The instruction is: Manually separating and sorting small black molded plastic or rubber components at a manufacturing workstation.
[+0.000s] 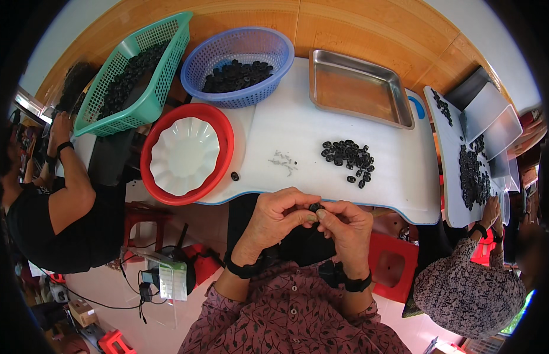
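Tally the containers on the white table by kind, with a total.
Mesh baskets: 2, green and blue
Red basin: 1
White dish: 1
Steel tray: 1
Total: 5

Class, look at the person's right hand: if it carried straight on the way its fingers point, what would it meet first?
The right hand points left, toward the left hand. It would first meet the small black ring pinched between them, then the left fingertips.

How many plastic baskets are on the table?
2. A green basket sits at the far left, and a blue basket stands just right of it. Both hold small black rings. None seems hidden.
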Demonstrator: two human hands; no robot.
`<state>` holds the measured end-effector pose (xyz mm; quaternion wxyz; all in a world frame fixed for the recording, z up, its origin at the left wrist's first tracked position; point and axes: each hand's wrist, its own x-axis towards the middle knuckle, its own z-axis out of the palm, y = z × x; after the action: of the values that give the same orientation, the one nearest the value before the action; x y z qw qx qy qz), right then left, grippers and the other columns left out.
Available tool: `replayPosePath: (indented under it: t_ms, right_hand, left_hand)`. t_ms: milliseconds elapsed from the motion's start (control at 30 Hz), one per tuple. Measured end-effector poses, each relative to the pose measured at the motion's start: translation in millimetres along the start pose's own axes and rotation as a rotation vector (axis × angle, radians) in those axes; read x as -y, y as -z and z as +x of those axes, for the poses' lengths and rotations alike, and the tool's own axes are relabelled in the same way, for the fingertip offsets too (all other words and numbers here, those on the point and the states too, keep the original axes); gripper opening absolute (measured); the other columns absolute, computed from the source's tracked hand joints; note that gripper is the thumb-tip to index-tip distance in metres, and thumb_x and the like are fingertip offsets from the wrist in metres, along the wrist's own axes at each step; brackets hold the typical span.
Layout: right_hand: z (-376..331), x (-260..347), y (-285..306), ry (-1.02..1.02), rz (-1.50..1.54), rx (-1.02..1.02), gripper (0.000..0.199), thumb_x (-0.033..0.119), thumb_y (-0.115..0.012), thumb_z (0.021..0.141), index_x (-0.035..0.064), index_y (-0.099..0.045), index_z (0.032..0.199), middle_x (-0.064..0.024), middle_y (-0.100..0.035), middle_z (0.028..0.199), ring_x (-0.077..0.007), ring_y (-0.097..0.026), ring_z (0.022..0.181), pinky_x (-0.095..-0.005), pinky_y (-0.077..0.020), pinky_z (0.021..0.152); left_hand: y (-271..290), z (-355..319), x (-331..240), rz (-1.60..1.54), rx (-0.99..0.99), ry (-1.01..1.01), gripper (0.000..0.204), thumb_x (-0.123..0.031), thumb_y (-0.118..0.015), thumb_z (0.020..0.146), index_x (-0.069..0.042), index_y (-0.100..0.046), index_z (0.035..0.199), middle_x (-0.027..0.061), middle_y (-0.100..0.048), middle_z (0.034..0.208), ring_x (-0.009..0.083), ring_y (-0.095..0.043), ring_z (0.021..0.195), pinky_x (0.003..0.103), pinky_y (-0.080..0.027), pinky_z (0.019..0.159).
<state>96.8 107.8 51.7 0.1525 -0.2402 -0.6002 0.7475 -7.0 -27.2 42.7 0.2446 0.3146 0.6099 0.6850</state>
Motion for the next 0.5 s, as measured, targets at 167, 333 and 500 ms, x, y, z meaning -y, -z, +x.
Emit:
replayPosePath:
  t_ms: [167, 333, 500]
  right_hand:
    - [3.3, 0.6, 7.9, -0.052, 0.029, 0.112, 0.013, 0.004, -0.069, 0.084, -0.0011, -0.068, 0.096, -0.0053, -0.068, 0.077, -0.0068, -0.061, 0.063, -0.0168, -0.0435, 0.051]
    - [5.5, 3.6, 11.2, -0.106, 0.046, 0.145, 0.010, 0.004, -0.070, 0.083, -0.0010, -0.068, 0.091, -0.0057, -0.067, 0.076, -0.0069, -0.060, 0.061, -0.0169, -0.0422, 0.051]
    - [7.9, -2.6, 15.7, -0.138, 0.057, 0.174, 0.008, 0.003, -0.070, 0.082, -0.0006, -0.068, 0.089, -0.0052, -0.067, 0.075, -0.0068, -0.059, 0.060, -0.0173, -0.0417, 0.050]
  left_hand:
    - [0.4, -2.7, -3.7, -0.022, 0.008, 0.057, 0.022, 0.005, -0.065, 0.082, 0.003, -0.064, 0.104, 0.0076, -0.067, 0.081, 0.0100, -0.064, 0.066, 0.021, -0.052, 0.060]
    - [0.1, -4.3, -3.9, -0.052, 0.015, 0.081, 0.020, 0.003, -0.065, 0.083, 0.004, -0.064, 0.103, 0.0073, -0.068, 0.080, 0.0095, -0.064, 0.066, 0.021, -0.052, 0.061]
    - [1.4, -6.2, -2.7, -0.083, 0.043, 0.108, 0.019, 0.003, -0.065, 0.083, 0.004, -0.064, 0.102, 0.0072, -0.068, 0.080, 0.0097, -0.065, 0.068, 0.021, -0.053, 0.062]
